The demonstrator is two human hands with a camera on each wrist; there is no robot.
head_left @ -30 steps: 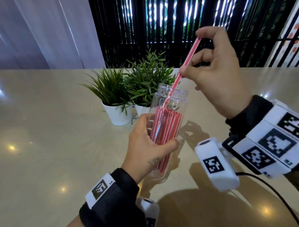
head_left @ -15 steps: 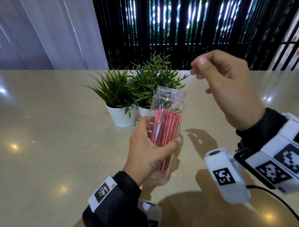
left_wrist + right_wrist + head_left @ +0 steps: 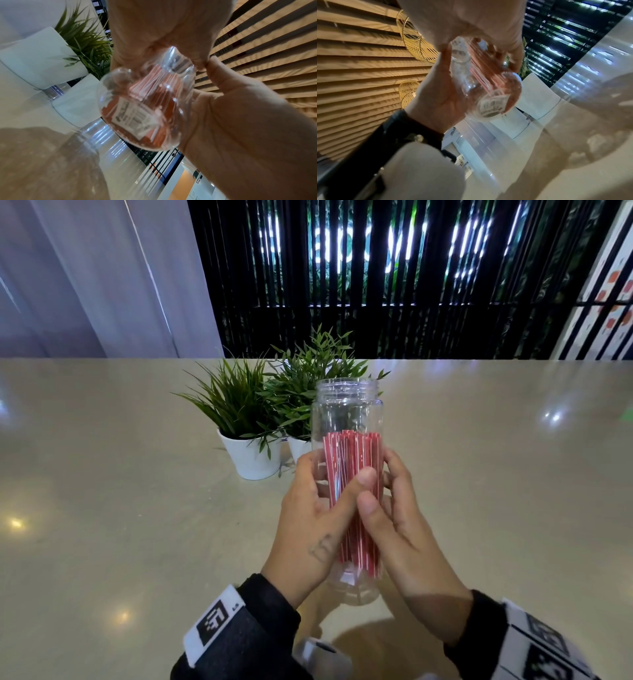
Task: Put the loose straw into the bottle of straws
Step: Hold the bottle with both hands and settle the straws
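A clear bottle [image 3: 346, 409] with an open mouth holds several red straws [image 3: 352, 453] standing upright inside it; none sticks out of the top. My left hand [image 3: 310, 518] grips its left side with the thumb across the front. My right hand [image 3: 404, 525] wraps the right side, its thumb just below the left thumb. From below, the left wrist view shows the bottle [image 3: 145, 108] and its labelled base clear of the table, the left hand [image 3: 240, 121] beside it. In the right wrist view the right hand [image 3: 471, 20] curls round the bottle [image 3: 488, 88].
Two small green plants in white pots [image 3: 250, 453] [image 3: 298, 446] stand just behind the bottle. The glossy beige table [image 3: 120, 508] stretches wide to both sides. A black slatted screen and a pale curtain rise behind the table's far edge.
One second ago my right hand was feeding a red straw into the bottle's mouth. It let go, the straw dropped in among the others, and the hand came down to grip the bottle.
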